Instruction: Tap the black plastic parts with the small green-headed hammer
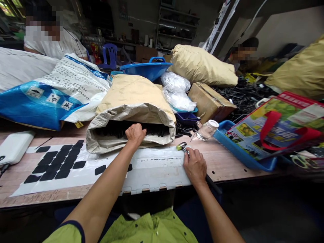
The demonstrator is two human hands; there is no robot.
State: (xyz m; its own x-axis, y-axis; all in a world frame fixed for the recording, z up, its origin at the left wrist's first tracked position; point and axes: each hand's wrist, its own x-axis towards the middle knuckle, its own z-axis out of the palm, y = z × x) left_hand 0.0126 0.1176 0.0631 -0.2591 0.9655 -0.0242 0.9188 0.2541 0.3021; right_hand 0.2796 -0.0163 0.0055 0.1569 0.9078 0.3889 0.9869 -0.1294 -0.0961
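My left hand (135, 134) reaches into the open mouth of a tan paper sack (131, 104) lying on the table, its fingers curled among the black parts (157, 130) inside. My right hand (194, 165) rests on the table edge, closed on a small hammer (182, 147) with a metal head and a dark handle. A white sheet (152, 168) lies under both hands, with several black flat pads (58, 162) set out on its left part.
A blue and white woven bag (50, 98) lies at left, a white box (14, 146) at far left. A clear jar (206, 130), a cardboard box (210, 101), a blue tray (243, 155) with a printed bag sit at right. Two other people sit across.
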